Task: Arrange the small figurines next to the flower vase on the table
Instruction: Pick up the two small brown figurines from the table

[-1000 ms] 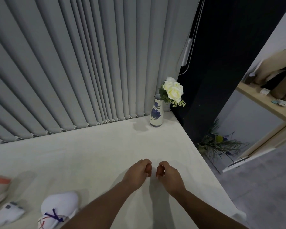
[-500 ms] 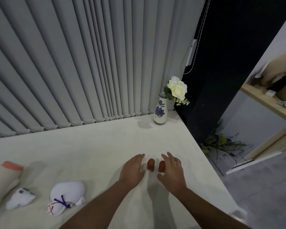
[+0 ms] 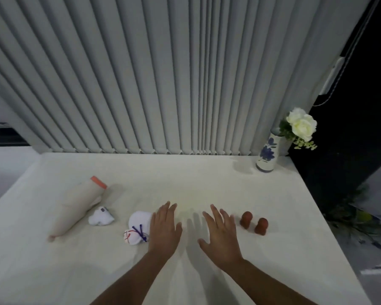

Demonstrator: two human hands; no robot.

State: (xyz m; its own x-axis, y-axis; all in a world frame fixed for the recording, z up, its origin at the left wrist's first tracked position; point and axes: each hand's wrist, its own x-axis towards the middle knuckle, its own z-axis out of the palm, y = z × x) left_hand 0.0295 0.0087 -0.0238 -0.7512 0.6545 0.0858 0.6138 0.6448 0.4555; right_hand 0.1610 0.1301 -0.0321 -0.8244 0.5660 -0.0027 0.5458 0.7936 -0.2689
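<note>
Two small brown figurines stand side by side on the white table (image 3: 207,177), the left one (image 3: 246,219) and the right one (image 3: 261,225), right of my hands. A white vase with a blue flower print (image 3: 266,154) holds white roses at the far right corner. A white cloth figurine tied with purple and red string (image 3: 137,227) lies just left of my left hand (image 3: 164,230). A smaller white figurine (image 3: 101,216) lies further left. My left hand and my right hand (image 3: 221,234) hover flat, fingers spread, holding nothing.
A long beige roll with an orange end (image 3: 77,205) lies tilted at the left. Grey vertical blinds (image 3: 163,73) close off the back of the table. The table's right edge drops to the floor, where a dark plant (image 3: 356,219) lies.
Both hands let go of the two brown figurines, opened, and moved left away from them. The view swung left, bringing the white figurines and the roll into fuller sight.
</note>
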